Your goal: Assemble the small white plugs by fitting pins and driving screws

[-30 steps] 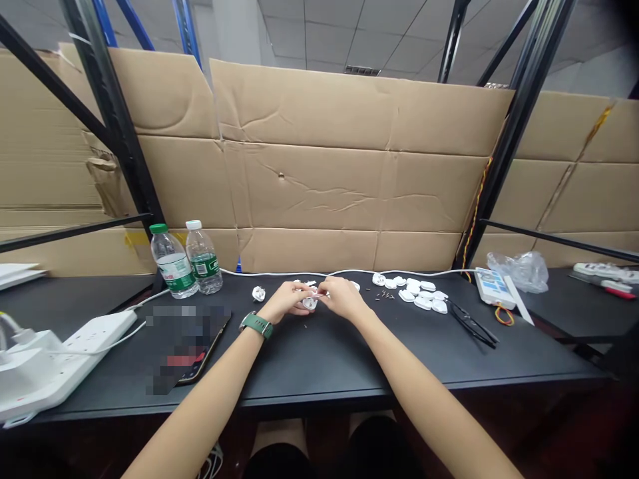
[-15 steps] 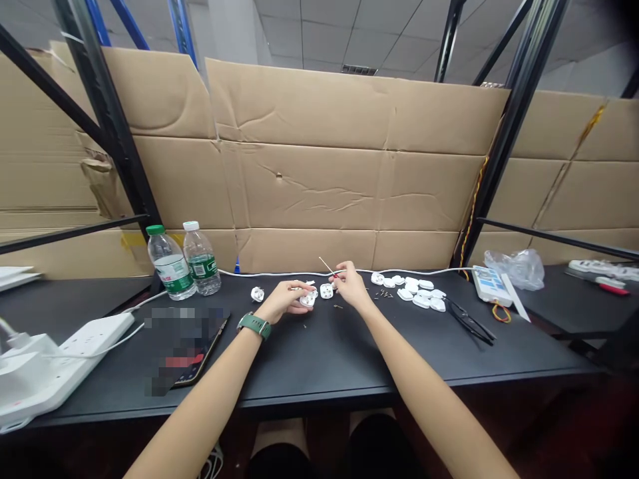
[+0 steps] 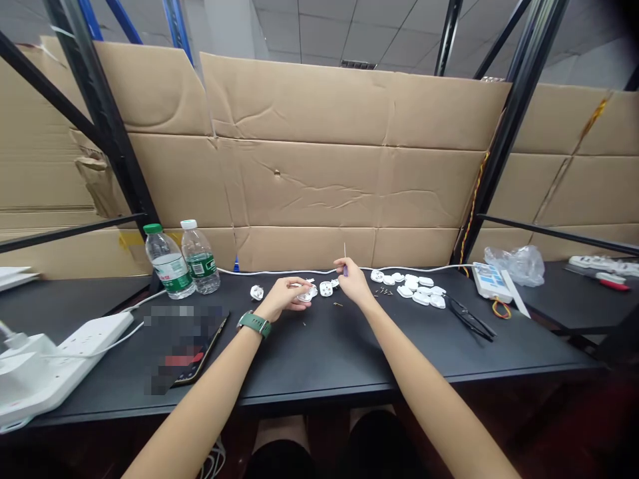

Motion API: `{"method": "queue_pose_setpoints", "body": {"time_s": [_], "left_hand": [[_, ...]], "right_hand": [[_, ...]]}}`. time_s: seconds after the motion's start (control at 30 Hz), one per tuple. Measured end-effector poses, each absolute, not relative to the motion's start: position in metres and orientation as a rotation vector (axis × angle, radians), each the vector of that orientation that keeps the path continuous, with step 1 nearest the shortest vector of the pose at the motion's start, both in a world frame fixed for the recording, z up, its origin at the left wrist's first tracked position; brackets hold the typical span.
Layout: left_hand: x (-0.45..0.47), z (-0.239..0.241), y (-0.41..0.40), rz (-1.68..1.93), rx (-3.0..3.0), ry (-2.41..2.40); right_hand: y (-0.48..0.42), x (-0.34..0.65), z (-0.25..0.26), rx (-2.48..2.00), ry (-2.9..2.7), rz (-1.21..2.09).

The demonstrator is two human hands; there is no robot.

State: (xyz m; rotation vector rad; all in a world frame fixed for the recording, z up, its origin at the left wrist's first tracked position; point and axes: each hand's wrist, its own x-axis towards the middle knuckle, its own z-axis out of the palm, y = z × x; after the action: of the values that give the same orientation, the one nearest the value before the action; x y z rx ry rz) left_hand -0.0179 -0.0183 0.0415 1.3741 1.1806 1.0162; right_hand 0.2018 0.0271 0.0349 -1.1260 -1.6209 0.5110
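Observation:
My left hand (image 3: 289, 295), with a green watch band (image 3: 255, 324) at the wrist, is closed on a white plastic socket piece (image 3: 308, 293) low over the table. Its fingers hide part of that piece. To the right, my right hand (image 3: 352, 279) grips a screwdriver (image 3: 345, 253), its thin shaft pointing up and its handle mostly covered by the fingers. Between the hands sits another white socket piece (image 3: 326, 289), with a small screw (image 3: 338, 305) in front of it. A further socket piece (image 3: 256, 293) lies left of my left hand.
Several white covers (image 3: 421, 299) and loose screws (image 3: 383, 291) lie to the right, beside black-framed glasses (image 3: 469, 319). Two water bottles (image 3: 170, 263) stand at the left, behind a tablet-like device (image 3: 204, 356) and a power strip (image 3: 80, 352). Cardboard (image 3: 309, 179) walls the back.
The screwdriver in my right hand has swung from leaning left to nearly upright. My left hand stays on the socket piece. The view has shifted slightly.

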Motion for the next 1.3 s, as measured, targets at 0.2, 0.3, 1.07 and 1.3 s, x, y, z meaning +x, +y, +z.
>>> {"method": "queue_pose_setpoints", "body": {"time_s": [0.2,0.3,1.07,1.3], "left_hand": [[-0.016,0.042,-0.019,1.015,1.454,1.183],[-0.014,0.045,-0.021,1.027,1.521,1.166],[-0.01,0.045,-0.025,0.999,1.459,1.247],[-0.01,0.047,-0.026,0.989,1.465,1.244]], "right_hand": [[0.026,0.196,0.034,-0.955,-1.634,0.564],[0.02,0.197,0.039,-0.912,-1.613,0.556],[-0.012,0.196,0.059,-0.682,-1.845,0.25],[-0.014,0.195,0.06,-0.695,-1.898,0.255]]}}
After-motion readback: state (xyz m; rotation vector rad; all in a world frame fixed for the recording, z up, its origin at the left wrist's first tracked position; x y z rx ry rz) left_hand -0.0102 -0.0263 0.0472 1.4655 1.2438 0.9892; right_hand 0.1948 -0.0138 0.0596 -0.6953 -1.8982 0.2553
